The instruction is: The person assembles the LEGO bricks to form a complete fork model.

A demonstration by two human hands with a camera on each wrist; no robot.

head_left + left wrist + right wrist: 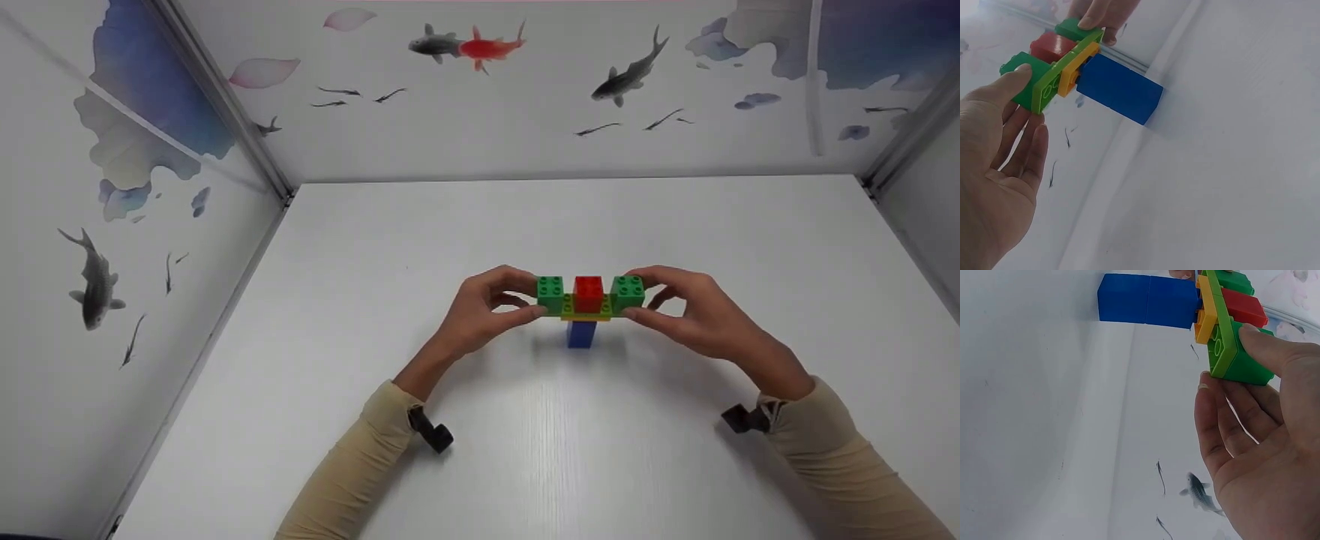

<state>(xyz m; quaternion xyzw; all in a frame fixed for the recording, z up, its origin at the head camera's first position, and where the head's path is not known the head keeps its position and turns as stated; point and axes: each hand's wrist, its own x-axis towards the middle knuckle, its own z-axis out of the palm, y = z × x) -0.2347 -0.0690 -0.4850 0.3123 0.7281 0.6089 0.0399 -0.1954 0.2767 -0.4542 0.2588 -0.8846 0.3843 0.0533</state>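
A toy brick build stands in front of me, with two stacked blue bricks (1148, 301) as its column. On top of them lie an orange-yellow plate (1069, 77) and a longer lime-green plate (1224, 329). A red brick (589, 294) sits mid-plate between a left green brick (550, 295) and a right green brick (627, 293). My left hand (487, 311) pinches the left green brick between thumb and fingers. At the opposite end, my right hand (697, 311) grips the right green brick in the same manner. The column's lower end appears to meet the tabletop.
The white table (337, 247) is bounded by a back panel (525, 135) and a left panel (45, 187) painted with fish. A metal post (225, 90) marks their corner. Small black devices (433, 433) are strapped at both wrists.
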